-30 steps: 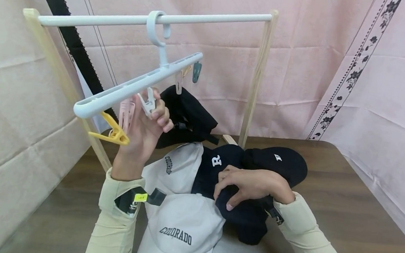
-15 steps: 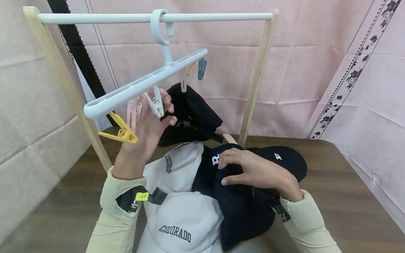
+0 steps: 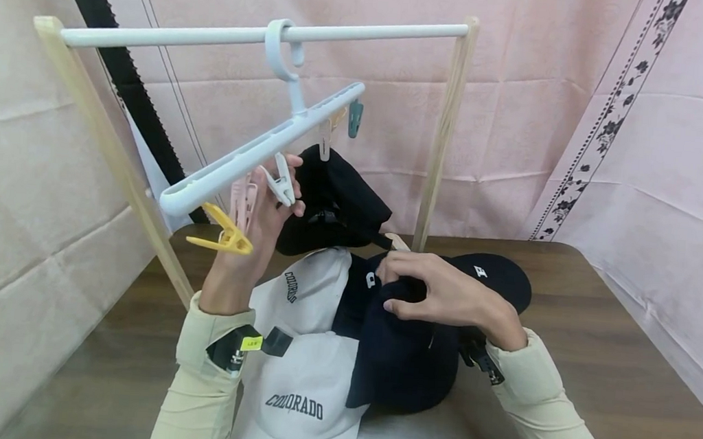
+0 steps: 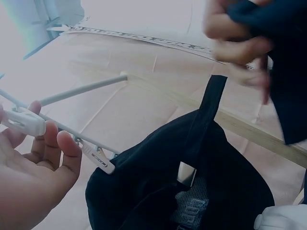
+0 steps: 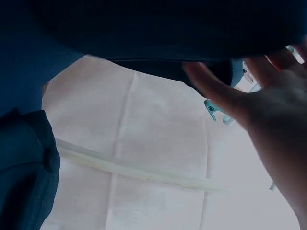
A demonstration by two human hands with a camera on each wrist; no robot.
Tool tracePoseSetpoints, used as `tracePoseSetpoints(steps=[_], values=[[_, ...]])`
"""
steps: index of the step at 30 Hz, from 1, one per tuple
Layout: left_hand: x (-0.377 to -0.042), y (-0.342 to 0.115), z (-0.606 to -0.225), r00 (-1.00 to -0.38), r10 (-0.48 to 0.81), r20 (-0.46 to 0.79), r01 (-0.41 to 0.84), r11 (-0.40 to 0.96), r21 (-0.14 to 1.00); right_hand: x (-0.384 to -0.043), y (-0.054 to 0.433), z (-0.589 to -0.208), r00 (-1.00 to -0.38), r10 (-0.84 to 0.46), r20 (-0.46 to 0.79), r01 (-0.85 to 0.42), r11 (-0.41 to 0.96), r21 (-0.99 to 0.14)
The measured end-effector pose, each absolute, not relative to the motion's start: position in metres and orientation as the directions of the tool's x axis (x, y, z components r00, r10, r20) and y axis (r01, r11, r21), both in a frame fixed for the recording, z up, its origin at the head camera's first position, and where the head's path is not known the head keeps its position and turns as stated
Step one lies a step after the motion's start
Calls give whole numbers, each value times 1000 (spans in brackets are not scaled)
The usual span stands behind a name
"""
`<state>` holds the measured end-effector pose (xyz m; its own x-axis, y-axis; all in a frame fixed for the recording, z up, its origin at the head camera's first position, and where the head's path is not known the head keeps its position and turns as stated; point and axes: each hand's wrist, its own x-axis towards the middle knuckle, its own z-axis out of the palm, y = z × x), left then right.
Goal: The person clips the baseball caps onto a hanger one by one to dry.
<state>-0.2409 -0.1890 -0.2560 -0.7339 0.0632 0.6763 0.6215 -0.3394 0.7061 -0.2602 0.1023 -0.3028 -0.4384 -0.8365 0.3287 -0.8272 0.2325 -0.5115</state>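
A pale blue hanger (image 3: 232, 162) hooks over the rack's rod, with several clothespins along it. My left hand (image 3: 266, 223) pinches the white clothespin (image 4: 29, 123) under the hanger's near half. Beside that hand hang a pink clothespin (image 3: 243, 203) and a yellow clothespin (image 3: 226, 234). My right hand (image 3: 445, 294) grips a navy cap (image 3: 405, 361) by its edge, holding it over the other caps. In the left wrist view, a black cap (image 4: 144, 179) hangs strap side out, a pale clothespin (image 4: 99, 158) at its edge. The navy cap fills the top of the right wrist view.
The rack's wooden post (image 3: 445, 137) stands at the right, under the white rod (image 3: 378, 32). Two off-white COLORADO caps (image 3: 308, 381) lie on the wooden table (image 3: 593, 376). Behind my right hand lies a black cap (image 3: 505, 276) with a white letter. Pink cloth (image 3: 551, 125) backs everything.
My right hand has lifted the navy cap up and swung it left, over the near off-white cap. The hanger and my left hand have shifted right.
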Motion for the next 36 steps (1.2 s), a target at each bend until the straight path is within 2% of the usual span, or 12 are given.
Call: tracePoseSetpoints(steps=[2,4,12,15,26,36], values=[[-242,-188,-256,-736,63,674,618,-344,707,-259,102,-302,-407,-835,369,-841,185,-509],[-242,-187,-257,-734,61,676,618,-352,703,-257,103,-300,-409,-827,385,-844,183,-504],[-244,-187,-257,-723,82,686,620,-363,696,-248,107,-290,-511,-791,336,-807,308,-503],[-244,-185,-257,-724,74,686,617,-375,692,-244,107,-284,-529,-772,353,-807,328,-491],[-245,-183,-260,-728,-10,686,632,-398,665,-234,100,-269,-472,-692,546,-872,275,-405],[-240,-186,-257,-707,-33,707,662,-384,644,-228,84,-253,-456,-619,640,-887,376,-268]])
